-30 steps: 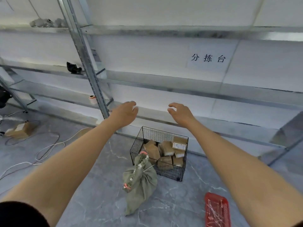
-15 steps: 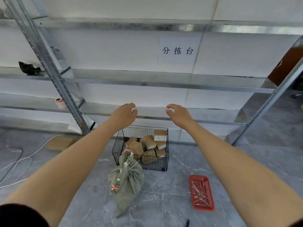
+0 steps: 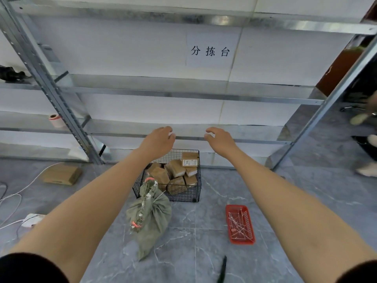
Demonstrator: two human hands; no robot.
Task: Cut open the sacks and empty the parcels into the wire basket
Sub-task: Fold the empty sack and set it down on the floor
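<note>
Two bare forearms reach out from black sleeves, and both hands hang in the air holding nothing: the left hand (image 3: 158, 141) has its fingers loosely curled downward, and the right hand (image 3: 219, 139) has thumb and fingers slack and a little apart. On the grey marble floor, nearest of all and well short of the wire basket (image 3: 183, 196), lies a slim dark tool (image 3: 222, 269). Closer to the basket, a grey-green sack (image 3: 150, 217) sits at the near left corner, its neck tied shut with a pink band and pointing up toward the mesh; whether it touches the wire I cannot tell. To the near right of the basket, apart from it, is a red tray (image 3: 240, 224) of thin white strips. The basket itself holds a heap of brown parcels (image 3: 176, 168), one with a white label on top. Off to the basket's left lies a flat cardboard box (image 3: 62, 174), with a white cable (image 3: 12, 198) beyond that. Behind the basket stands a metal shelving rack (image 3: 183, 92), with a roll of tape (image 3: 54, 119) on a shelf to the left and a paper sign (image 3: 211, 51) on the wall above.
</note>
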